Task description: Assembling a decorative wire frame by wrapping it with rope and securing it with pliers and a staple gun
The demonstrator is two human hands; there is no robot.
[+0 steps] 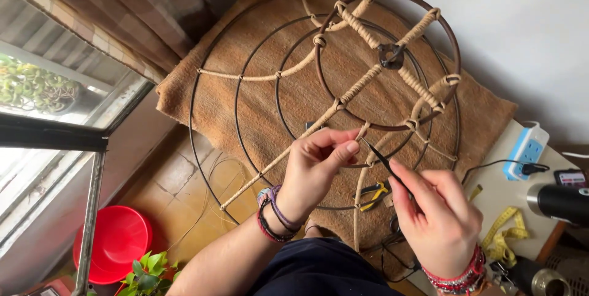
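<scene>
Head view: we are looking down on a round wire frame (257, 44) of nested rings, lying over a brown mat (485, 112) on the floor. Our left hand (316, 167) is pinching thumb to forefinger on a cane strand (363, 130) at a joint on the inner ring (451, 38). Our right hand (438, 213) is closing its fingers round a thin dark tool (383, 161), tip pointing at that same joint. We are judging progress by the wrapping: the spokes inside the inner ring are looking bound in cane, and some spokes running out to the wider rings are bound too, while the rings themselves are mostly showing bare metal. So the binding seems partly done, with much wire left. Pliers (371, 193) are lying under the frame near our hands; a tape measure (506, 234) and a power strip (526, 149) are sitting on a white surface to the right, a red bowl (119, 241) at lower left.
</scene>
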